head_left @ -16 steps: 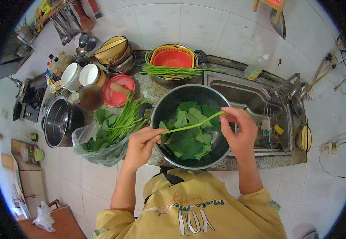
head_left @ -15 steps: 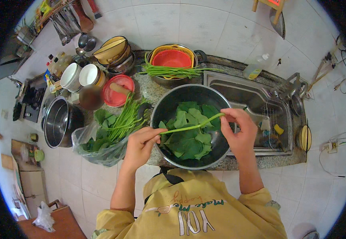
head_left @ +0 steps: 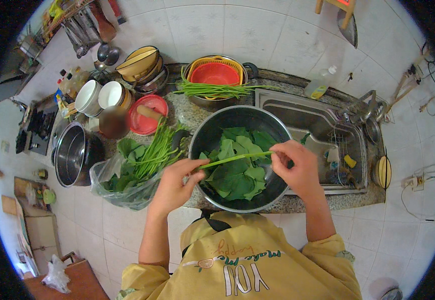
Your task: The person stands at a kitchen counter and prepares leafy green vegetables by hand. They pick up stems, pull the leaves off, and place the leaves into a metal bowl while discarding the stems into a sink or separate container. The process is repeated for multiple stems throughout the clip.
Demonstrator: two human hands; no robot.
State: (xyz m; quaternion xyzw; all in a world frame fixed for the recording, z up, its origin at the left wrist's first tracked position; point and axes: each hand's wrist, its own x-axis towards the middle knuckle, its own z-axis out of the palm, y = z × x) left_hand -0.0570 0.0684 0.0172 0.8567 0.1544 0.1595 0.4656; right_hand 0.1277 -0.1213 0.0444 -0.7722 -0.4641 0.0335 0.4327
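Note:
A long green stem [head_left: 238,157] stretches between my hands, above a dark metal pot [head_left: 197,131] with a shiny rim. My left hand [head_left: 178,181] pinches its left end near the pot's rim. The other end sits between the thumb and fingers of my right hand [head_left: 296,164], over the pot's right side. Broad green leaves [head_left: 237,172] lie in a heap inside the pot. To the left, a clear plastic bag [head_left: 130,198] holds leafy greens [head_left: 157,152] whose stems fan out over the counter.
Peeled stems [head_left: 217,90] lie across a pan holding a red basket [head_left: 215,73]. A steel sink [head_left: 317,135] is on the right, with a yellow sponge [head_left: 350,160] in it. White bowls [head_left: 88,96], a red lid [head_left: 158,116] and an open pot [head_left: 74,152] stand left.
My right hand has moved slightly left and down with its end of the stem, which now lies flatter. The left hand stays almost in place.

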